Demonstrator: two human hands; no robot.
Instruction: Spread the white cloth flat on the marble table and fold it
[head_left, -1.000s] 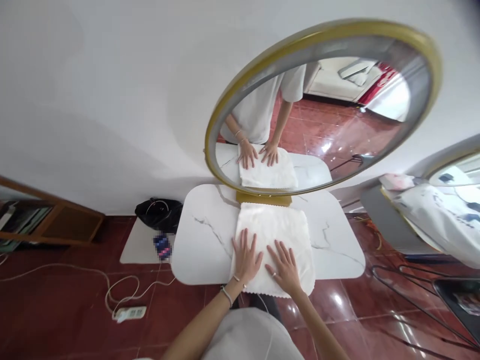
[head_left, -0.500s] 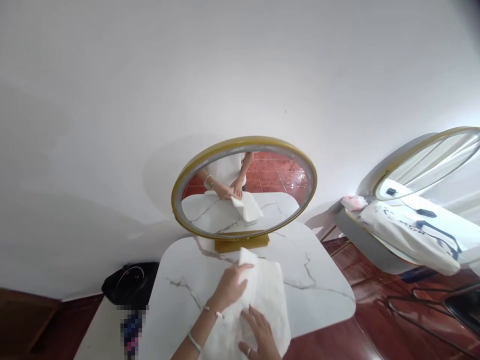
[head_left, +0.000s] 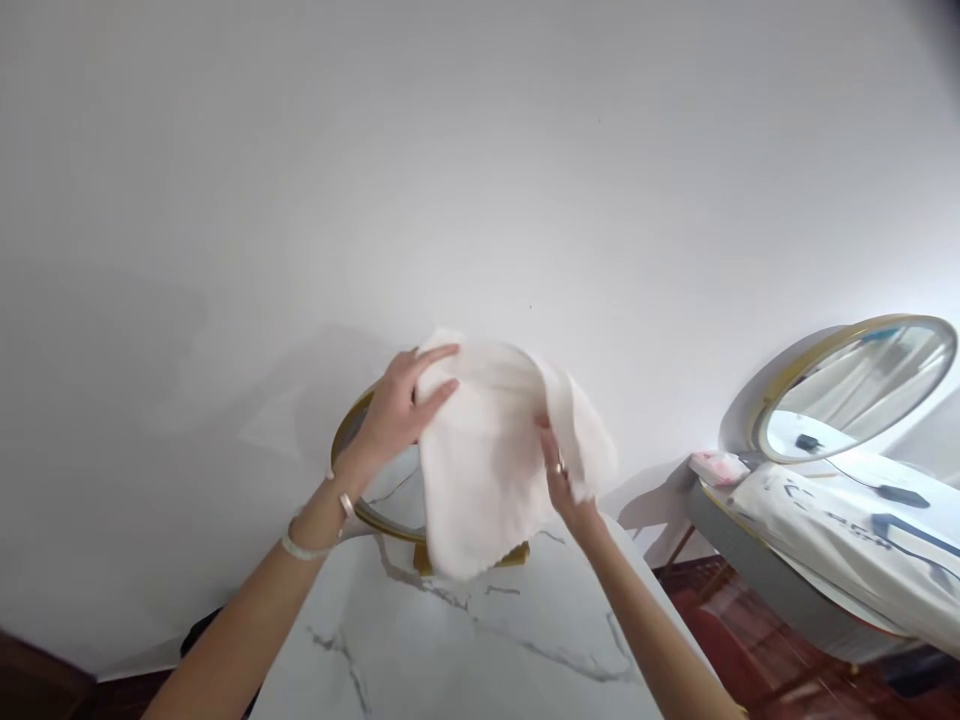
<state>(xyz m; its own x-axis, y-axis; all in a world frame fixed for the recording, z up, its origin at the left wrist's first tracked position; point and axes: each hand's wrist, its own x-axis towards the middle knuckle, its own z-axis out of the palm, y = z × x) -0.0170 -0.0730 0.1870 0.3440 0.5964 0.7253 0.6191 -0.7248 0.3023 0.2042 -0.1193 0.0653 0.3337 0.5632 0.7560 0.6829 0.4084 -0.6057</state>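
Observation:
A white cloth point(head_left: 480, 470) is raised in front of the oval gold-rimmed mirror point(head_left: 352, 415), covering most of its glass. My left hand point(head_left: 397, 405) grips the cloth's upper left edge, thumb and fingers closed on it. At the cloth's right side, my right hand point(head_left: 562, 465) is closed on it, with part of the cloth draped over the fingers. A ring shows on that hand. The cloth is slightly blurred. Below it lies the white marble-patterned table point(head_left: 450, 650), and the mirror's gold base point(head_left: 514, 555) shows partly beneath the cloth.
On the right stands another table point(head_left: 787, 575) with a second oval mirror point(head_left: 862, 390). A white printed bag point(head_left: 840, 535), a pink-and-white packet point(head_left: 718, 467) and a dark object with a cable point(head_left: 900, 496) lie on it. The pale wall point(head_left: 480, 200) rises directly behind the mirror.
Both hands have lifted the cloth off the tabletop and brought it up before the mirror. My right hand, earlier flat on the cloth, now grips it. The camera view has tilted up.

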